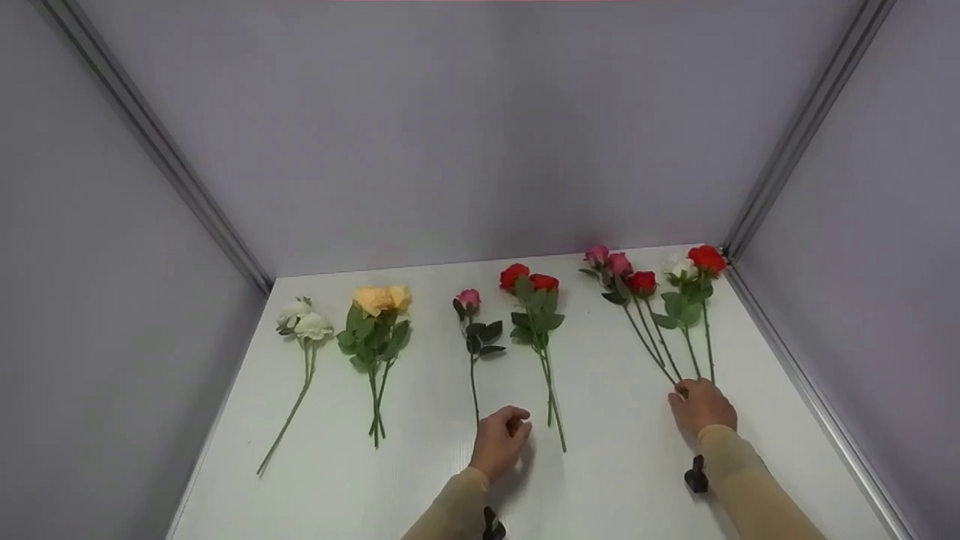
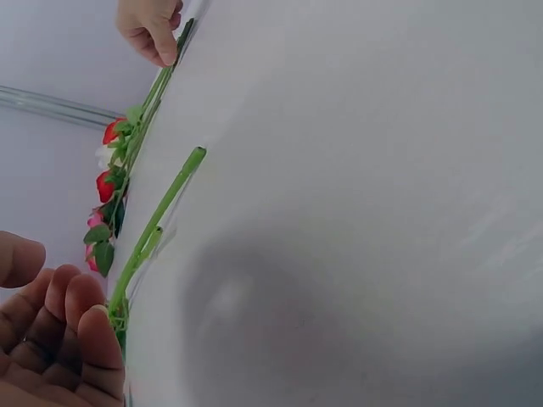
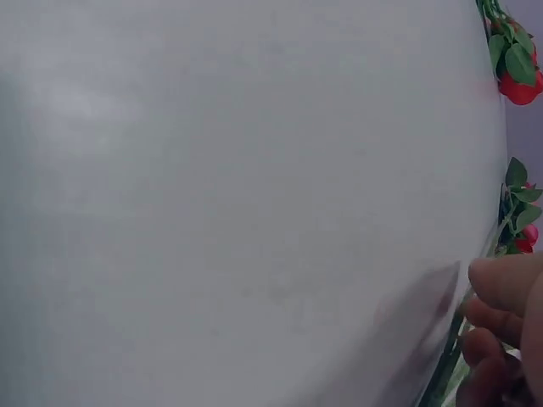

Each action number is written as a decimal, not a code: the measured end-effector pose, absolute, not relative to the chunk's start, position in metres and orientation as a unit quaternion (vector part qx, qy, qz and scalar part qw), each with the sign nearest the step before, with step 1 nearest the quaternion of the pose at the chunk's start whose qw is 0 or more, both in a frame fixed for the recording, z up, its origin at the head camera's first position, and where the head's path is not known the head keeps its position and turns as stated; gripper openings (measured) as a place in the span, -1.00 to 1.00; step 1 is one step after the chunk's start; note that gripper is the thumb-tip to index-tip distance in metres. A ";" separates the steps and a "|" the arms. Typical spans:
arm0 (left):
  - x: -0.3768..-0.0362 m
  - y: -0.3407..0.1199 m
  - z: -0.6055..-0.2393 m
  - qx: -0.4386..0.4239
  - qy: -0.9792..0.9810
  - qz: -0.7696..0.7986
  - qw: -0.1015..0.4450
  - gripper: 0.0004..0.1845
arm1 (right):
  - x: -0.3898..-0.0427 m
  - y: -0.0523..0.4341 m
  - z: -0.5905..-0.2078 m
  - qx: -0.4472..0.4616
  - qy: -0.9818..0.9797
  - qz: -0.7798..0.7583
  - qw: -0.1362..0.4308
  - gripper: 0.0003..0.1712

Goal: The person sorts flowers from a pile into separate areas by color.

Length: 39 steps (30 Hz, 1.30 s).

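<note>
My right hand (image 1: 703, 409) pinches the lower stems of the roses at the right, low over the white table. Nearest its thumb are the stems of two pink roses (image 1: 619, 264) and a red rose (image 1: 643, 283). A white rose (image 1: 681, 267) and another red rose (image 1: 706, 259) lie beside them, their stem ends hidden by the hand. My left hand (image 1: 501, 442) holds nothing, its fingers loosely bent, by the stem end of a single pink rose (image 1: 468, 298). To its right lie two red roses (image 1: 544, 283) with crossed green stems (image 2: 174, 188).
Yellow roses (image 1: 375, 300) with green leaves lie left of centre. Farther left are white flowers (image 1: 313, 325) on long stems. Grey panels (image 1: 420, 135) wall the table (image 1: 315, 487) at the back and both sides, with metal strips (image 1: 825, 427) along the edges.
</note>
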<state>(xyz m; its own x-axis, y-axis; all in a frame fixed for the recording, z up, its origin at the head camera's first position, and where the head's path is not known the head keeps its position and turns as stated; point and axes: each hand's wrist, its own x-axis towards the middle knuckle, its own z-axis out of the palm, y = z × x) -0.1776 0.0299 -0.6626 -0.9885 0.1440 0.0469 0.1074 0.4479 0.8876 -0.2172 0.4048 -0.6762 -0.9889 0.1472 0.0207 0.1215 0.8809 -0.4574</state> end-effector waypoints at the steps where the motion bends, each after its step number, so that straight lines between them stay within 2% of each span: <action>1: -0.178 0.031 -0.663 0.071 0.849 0.523 0.021 -0.85 | -0.218 0.404 -0.676 -0.075 -0.969 0.234 0.027 -0.72; 8: -0.180 0.037 -0.661 0.059 0.844 0.531 0.039 -0.84 | -0.225 0.404 -0.675 -0.095 -0.969 0.225 0.024 -0.69; 17: -0.185 0.041 -0.658 0.060 0.838 0.540 0.053 -0.82 | -0.232 0.406 -0.668 -0.056 -0.979 0.192 -0.038 -0.71; 26: -0.191 0.042 -0.655 0.053 0.827 0.557 0.054 -0.83 | -0.231 0.405 -0.661 -0.043 -0.973 0.226 -0.032 -0.66; 31: -0.197 0.047 -0.653 0.020 0.789 0.607 0.096 -0.78 | -0.232 0.404 -0.659 -0.056 -0.946 0.315 -0.061 -0.58; 39: -0.210 0.063 -0.644 -0.049 0.684 0.707 0.172 -0.61 | -0.228 0.381 -0.656 -0.045 -0.902 0.423 -0.072 -0.63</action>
<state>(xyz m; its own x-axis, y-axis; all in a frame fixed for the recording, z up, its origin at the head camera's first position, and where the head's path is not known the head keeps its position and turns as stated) -0.2100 0.0635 -0.6441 -0.9363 0.1762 -0.3038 -0.3094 -0.0048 0.9509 -0.2278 0.3811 -0.6559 -0.9856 0.0201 -0.1681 0.1422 0.6374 -0.7573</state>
